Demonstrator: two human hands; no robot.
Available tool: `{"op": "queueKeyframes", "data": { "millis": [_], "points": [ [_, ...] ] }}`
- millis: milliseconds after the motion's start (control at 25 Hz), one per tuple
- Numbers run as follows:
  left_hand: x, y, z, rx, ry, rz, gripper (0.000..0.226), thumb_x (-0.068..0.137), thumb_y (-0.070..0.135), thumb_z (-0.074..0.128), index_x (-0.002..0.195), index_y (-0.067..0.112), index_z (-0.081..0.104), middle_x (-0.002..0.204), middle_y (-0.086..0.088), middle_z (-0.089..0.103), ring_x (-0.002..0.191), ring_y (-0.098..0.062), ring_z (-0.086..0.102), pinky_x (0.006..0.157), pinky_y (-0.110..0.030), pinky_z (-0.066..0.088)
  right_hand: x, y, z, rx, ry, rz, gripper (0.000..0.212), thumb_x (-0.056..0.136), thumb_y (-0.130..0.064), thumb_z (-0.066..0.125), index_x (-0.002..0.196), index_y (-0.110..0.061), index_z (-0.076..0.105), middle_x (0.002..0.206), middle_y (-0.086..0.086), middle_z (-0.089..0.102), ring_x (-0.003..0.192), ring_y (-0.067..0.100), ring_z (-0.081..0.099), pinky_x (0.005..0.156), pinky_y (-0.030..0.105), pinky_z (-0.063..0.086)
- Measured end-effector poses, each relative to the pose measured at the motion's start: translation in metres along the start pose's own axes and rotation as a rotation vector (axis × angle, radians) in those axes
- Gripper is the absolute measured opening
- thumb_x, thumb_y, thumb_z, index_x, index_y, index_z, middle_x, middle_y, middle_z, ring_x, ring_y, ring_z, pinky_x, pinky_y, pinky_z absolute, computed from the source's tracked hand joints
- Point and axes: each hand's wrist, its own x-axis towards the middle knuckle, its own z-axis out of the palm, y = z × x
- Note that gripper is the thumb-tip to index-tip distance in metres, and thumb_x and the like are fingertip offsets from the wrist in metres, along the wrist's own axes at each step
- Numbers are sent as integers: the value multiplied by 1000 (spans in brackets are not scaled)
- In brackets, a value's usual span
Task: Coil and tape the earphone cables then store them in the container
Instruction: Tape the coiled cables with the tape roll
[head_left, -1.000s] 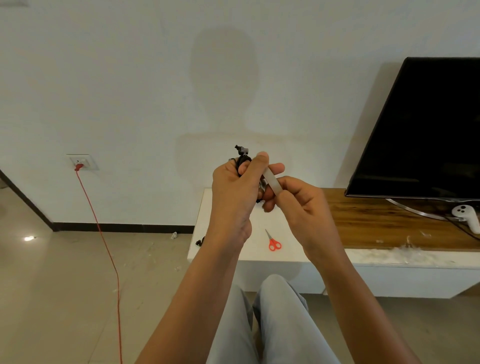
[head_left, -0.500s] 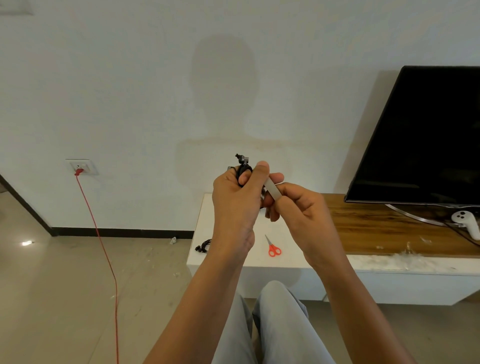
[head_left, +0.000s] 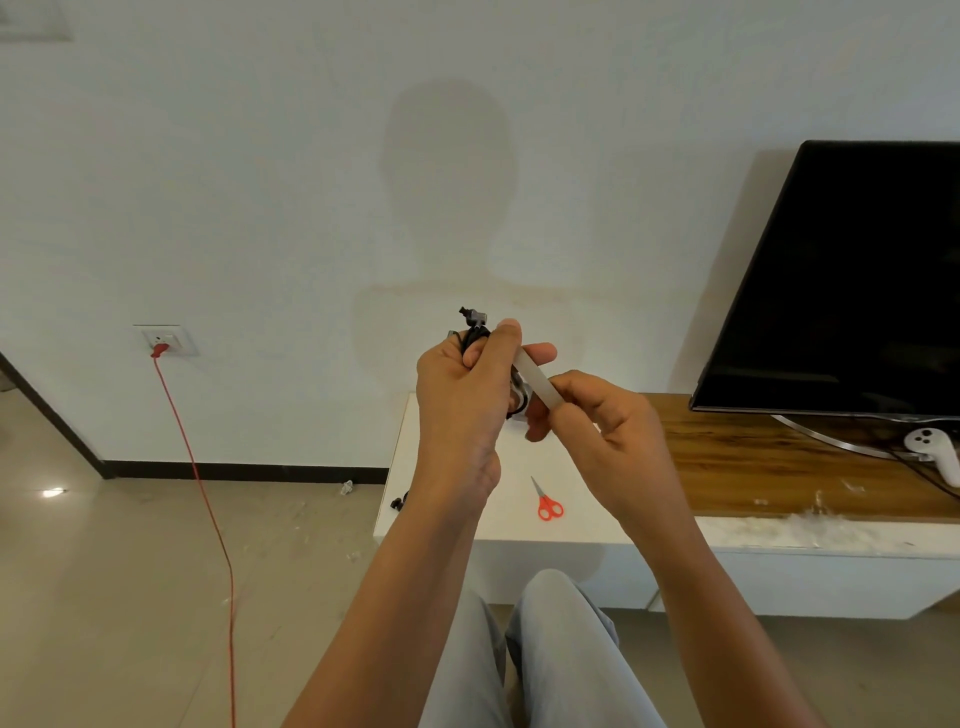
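The coil (head_left: 471, 335) of black earphone cable is held in the air, above and a little left of the scissors (head_left: 546, 503), clear of the counter (head_left: 498, 525). The left hand (head_left: 460, 400) grasps it. Its fingers are curled round the bundle, and a plug or earbud end pokes out of the top of the fist.

From the coil a pale strip of tape (head_left: 531, 375) runs down and to the right, its long axis slanting toward the right hand (head_left: 602, 441). That hand pinches the strip's lower end between thumb and curled fingers. So the tape lies right of the coil, and the right hand is the one placed to carry it round — the left serves as the clamp. Whether the strip's upper end is stuck to the cable I cannot tell, since a left digit covers it.

This looks like the taping step. The next move probably needs the right hand to sweep the strip across the bundle's short way, kept taut, while the left fingers shift clear.

Both forearms rise from the lap, and the hands nearly meet above the scissors. A second earphone (head_left: 399, 503) lies left of the scissors at the counter's edge. No container is in view.
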Motion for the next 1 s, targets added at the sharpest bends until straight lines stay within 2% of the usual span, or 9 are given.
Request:
{"op": "queueKeyframes", "data": {
  "millis": [120, 200, 360, 480, 560, 640, 840, 920, 1000],
  "points": [
    [1, 2, -3, -9, -9, -21, 31, 93, 19, 54, 100, -11, 60, 64, 1, 71, 37, -2, 50, 48, -16, 42, 0, 2, -4, -81, -25, -34, 32, 90, -9, 49, 77, -34, 65, 74, -20, 69, 81, 8, 62, 72, 21, 51],
    [0, 2, -4, -3, -24, -36, 33, 94, 20, 53, 104, -11, 60, 59, 4, 68, 35, -2, 49, 43, -13, 40, -1, 3, -6, -122, -37, -34, 36, 91, -8, 50, 77, -38, 64, 75, -25, 68, 86, 7, 61, 75, 21, 51],
    [-2, 0, -3, -26, -14, -39, 34, 94, 21, 54, 105, -11, 59, 69, 1, 72, 36, -3, 49, 44, -15, 41, -1, 4, -4, -26, -66, 9, 33, 91, -4, 48, 79, -28, 68, 70, -13, 69, 78, 9, 64, 75, 26, 53],
    [-4, -1, 0, -23, 1, -8, 35, 94, 22, 54, 104, -11, 58, 73, -2, 73, 37, -3, 50, 53, -22, 43, -3, 1, 0, 78, -25, 24, 25, 86, -12, 48, 76, -24, 68, 67, -3, 67, 66, 9, 63, 69, 25, 55],
    [-3, -1, 1, -17, 5, 2, 34, 93, 22, 55, 103, -10, 59, 69, 0, 73, 37, -3, 50, 60, -27, 42, -2, 0, 1, 82, -18, 24, 24, 81, -16, 46, 74, -25, 68, 66, -3, 66, 65, 9, 62, 67, 25, 55],
    [-2, 0, 1, -3, 5, -5, 34, 93, 22, 55, 103, -10, 60, 55, 5, 67, 37, -3, 49, 62, -28, 42, -1, -2, 0, 65, -27, 20, 25, 79, -15, 45, 75, -23, 68, 65, -5, 66, 66, 9, 62, 68, 27, 55],
    [-3, 0, 0, 13, -3, -22, 35, 94, 22, 54, 104, -10, 61, 44, 9, 59, 37, -3, 49, 58, -25, 40, -1, -3, -2, 41, -48, 17, 26, 79, -16, 44, 77, -26, 68, 64, -13, 65, 68, 8, 62, 69, 26, 55],
    [-4, -1, 1, 3, -3, -23, 35, 94, 22, 54, 104, -11, 61, 46, 8, 60, 37, -3, 49, 56, -24, 41, -3, -3, -1, 38, -45, 21, 26, 80, -16, 44, 77, -27, 67, 63, -14, 65, 68, 7, 62, 68, 22, 54],
    [-5, -1, 1, -26, 4, -18, 35, 94, 21, 54, 101, -13, 59, 56, 5, 67, 35, -4, 47, 47, -21, 43, -5, -2, -1, 50, -32, 22, 29, 84, -7, 45, 78, -23, 68, 64, -12, 65, 67, 7, 62, 69, 19, 53]
  ]
}}
